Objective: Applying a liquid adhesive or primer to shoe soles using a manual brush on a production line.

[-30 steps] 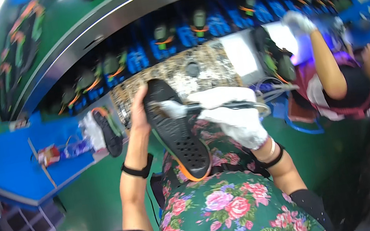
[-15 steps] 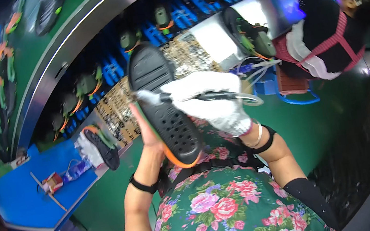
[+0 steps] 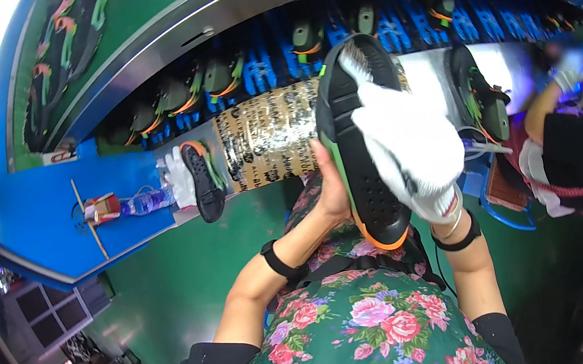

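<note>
My left hand (image 3: 334, 188) is bare and grips the left edge of a black shoe sole (image 3: 363, 181) with orange and green trim. The sole is held nearly upright over the bench edge, its perforated, orange-rimmed end toward me. In a white knit glove, my right hand (image 3: 413, 141) is closed on a brush (image 3: 355, 64). The brush's pale bristles touch the sole's far end, while the glove hides most of its handle.
Past the sole lies a brown, tape-covered bench section (image 3: 268, 135). Another sole (image 3: 206, 185) and a white glove (image 3: 180, 180) lie at left, near a plastic bottle (image 3: 147, 202) on a blue table (image 3: 42, 226). Shoes (image 3: 222, 77) line the rack behind; a co-worker (image 3: 575, 155) is at right.
The view has shifted, so my hands and the sole appear farther right. The brush has moved from the sole's middle to its far end. Both hands keep their hold.
</note>
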The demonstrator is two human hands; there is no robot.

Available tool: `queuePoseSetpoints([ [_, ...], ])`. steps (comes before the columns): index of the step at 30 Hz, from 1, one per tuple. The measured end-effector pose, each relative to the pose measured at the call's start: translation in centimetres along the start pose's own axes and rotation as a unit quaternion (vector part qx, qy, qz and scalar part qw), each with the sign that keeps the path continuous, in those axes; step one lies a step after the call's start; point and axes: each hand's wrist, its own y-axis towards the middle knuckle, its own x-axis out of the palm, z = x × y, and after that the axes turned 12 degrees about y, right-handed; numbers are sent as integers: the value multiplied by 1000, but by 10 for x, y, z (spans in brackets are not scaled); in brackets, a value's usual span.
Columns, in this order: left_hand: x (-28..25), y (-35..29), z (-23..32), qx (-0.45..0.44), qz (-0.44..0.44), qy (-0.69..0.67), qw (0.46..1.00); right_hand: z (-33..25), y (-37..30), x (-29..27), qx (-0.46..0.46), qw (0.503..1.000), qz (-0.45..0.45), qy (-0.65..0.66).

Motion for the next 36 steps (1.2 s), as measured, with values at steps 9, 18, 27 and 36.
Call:
queuePoseSetpoints([
  [9, -34, 8, -6, 57, -70, -38, 995, 7, 8, 7, 13, 992, 82, 92],
  [18, -37, 15, 4, 98, -285, -421, 856, 3, 3, 19, 61, 980, 41, 187],
  [27, -72, 35, -20, 88, 28, -129, 987, -3, 11, 21, 5, 983, -1, 183],
  [36, -77, 32, -18, 74, -145, -325, 931, 1, -5, 20, 44, 951, -32, 305],
])
